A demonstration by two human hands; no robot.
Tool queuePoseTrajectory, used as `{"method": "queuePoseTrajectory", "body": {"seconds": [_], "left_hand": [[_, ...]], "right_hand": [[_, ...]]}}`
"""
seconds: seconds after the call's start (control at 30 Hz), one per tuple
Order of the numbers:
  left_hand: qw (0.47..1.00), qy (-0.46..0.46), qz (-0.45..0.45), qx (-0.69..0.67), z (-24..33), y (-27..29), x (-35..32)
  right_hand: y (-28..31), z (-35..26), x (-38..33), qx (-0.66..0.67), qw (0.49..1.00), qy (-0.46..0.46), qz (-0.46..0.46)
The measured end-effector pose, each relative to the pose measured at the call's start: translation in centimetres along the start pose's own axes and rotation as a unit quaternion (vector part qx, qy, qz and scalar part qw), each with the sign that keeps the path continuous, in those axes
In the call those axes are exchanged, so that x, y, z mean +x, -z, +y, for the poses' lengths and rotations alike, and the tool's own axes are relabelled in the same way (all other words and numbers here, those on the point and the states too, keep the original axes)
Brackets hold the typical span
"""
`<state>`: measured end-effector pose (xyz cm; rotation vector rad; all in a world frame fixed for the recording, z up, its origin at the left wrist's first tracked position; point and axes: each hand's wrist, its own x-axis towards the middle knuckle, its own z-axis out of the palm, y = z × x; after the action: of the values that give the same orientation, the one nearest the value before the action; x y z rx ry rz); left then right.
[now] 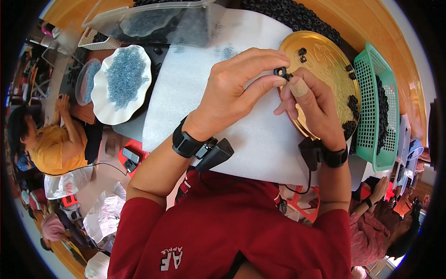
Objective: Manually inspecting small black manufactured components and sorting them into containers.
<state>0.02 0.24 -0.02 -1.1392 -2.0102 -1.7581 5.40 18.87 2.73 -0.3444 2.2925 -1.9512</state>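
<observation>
My left hand (234,86) pinches a small black ring-shaped part (280,72) between thumb and forefinger, above the near-left edge of a round gold tray (320,46). Close against it, my right hand (316,102) has its fingers closed at the part's right side, where a bit of black shows at the tips; its exact shape is hidden. A tan covering wraps my right thumb. More small black parts (303,55) lie on the tray, several of them clumped along its right side. A white foam sheet (186,93) spreads beneath both hands.
Left stands a white wavy-edged dish (101,95) heaped with small bluish clear pieces. A clear plastic bin (195,30) sits at the back left, beside a pile of black rings (297,18). A green basket (367,111) holds black parts at right. Other people sit at both sides.
</observation>
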Motion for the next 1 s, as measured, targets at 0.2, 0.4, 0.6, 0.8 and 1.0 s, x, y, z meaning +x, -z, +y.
{"method": "queuePoseTrajectory", "body": {"seconds": [0.2,0.4,0.6,0.8,1.0], "left_hand": [[0.999,0.003,-0.032,-0.022,0.3,0.1,0.1],[0.999,0.004,-0.046,-0.027,0.3,-0.1,0.1],[0.998,-0.015,-0.067,-0.011,0.0,-0.4,0.0],[0.994,-0.048,-0.094,0.001,0.2,-0.7,0.0],[0.996,-0.039,-0.079,-0.003,-0.1,-0.6,0.1]], "right_hand": [[0.9,-0.6,0.2,-0.085,0.996,0.037,-0.017],[1.4,-1.1,-0.1,-0.172,0.984,0.051,-0.027],[2.5,-1.8,-0.2,-0.171,0.982,0.03,-0.077],[4.0,-2.7,0.2,-0.109,0.974,-0.07,-0.188],[3.7,-1.2,0.3,0.0,0.995,-0.073,-0.066]]}}
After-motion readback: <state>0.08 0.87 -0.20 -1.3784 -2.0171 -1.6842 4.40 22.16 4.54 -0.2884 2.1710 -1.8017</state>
